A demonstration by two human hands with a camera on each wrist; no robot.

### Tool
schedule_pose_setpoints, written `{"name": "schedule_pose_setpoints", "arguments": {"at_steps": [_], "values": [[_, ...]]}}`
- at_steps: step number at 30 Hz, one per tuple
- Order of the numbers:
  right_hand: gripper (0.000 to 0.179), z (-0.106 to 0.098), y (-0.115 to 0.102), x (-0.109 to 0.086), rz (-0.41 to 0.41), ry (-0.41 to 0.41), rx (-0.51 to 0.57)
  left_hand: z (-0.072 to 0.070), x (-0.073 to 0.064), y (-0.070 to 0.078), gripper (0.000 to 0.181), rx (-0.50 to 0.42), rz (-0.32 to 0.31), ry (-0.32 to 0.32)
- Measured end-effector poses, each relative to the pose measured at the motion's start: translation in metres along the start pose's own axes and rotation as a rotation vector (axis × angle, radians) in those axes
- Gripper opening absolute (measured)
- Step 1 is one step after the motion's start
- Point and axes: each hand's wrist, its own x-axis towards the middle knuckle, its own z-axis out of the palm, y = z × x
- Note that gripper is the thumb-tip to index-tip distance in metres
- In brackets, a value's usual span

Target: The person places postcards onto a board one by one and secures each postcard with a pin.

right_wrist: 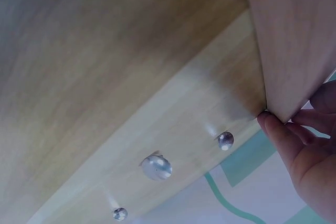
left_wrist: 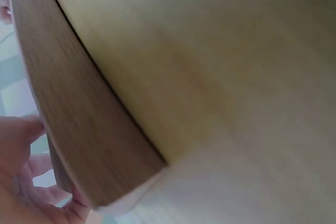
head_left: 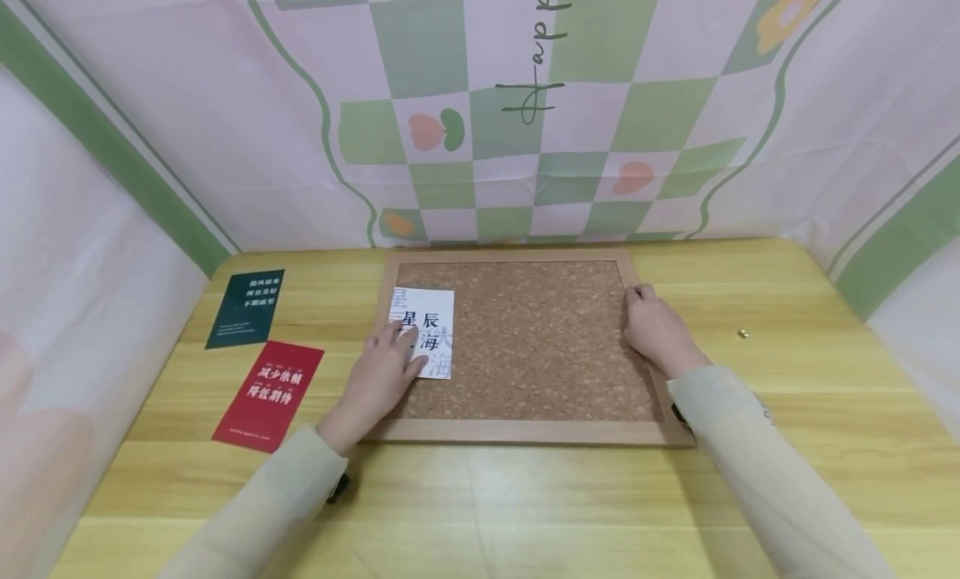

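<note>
A cork board (head_left: 540, 337) in a light wooden frame lies flat on the table. A white card (head_left: 431, 312) with dark and pale lettering lies at the board's left side. My left hand (head_left: 381, 375) rests on this card with fingers spread, covering part of its lower left. In the left wrist view the left hand (left_wrist: 26, 171) is beside the wooden frame (left_wrist: 79, 103); its fingertips are partly hidden. At the board's right edge, my right hand (head_left: 660, 329) grips the frame. The right wrist view shows the right hand's (right_wrist: 307, 156) thumb and fingers at the frame's edge (right_wrist: 294, 40).
A dark green card (head_left: 246, 308) and a red card (head_left: 268, 396) lie left of the board. Right of it is a small shiny gold piece (head_left: 742, 334). Several shiny round pieces, one a larger silvery one (right_wrist: 157, 167), show in the right wrist view. Patterned cloth (head_left: 510, 129) hangs behind.
</note>
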Motion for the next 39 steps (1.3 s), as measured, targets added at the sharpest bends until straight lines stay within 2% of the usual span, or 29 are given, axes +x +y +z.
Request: {"name": "schedule_pose_setpoints", "arguments": {"at_steps": [9,16,24,31,39], "values": [[0.059,-0.001,0.0,0.0,0.003,-0.003,-0.012,-0.004,-0.001,0.003,0.052,0.07,0.026,-0.056],[0.059,-0.001,0.0,0.0,0.004,-0.009,-0.002,-0.007,-0.001,0.006,0.051,0.09,0.025,-0.082],[0.06,-0.002,0.0,0.0,0.003,-0.016,-0.006,-0.008,0.001,0.008,0.052,0.129,0.04,-0.071],[0.058,-0.004,0.001,-0.001,0.006,-0.015,0.004,-0.009,0.002,0.009,0.045,0.244,0.086,-0.023],[0.045,-0.001,0.002,-0.006,-0.012,0.043,0.022,-0.012,0.003,0.013,0.044,0.351,0.103,-0.03]]}}
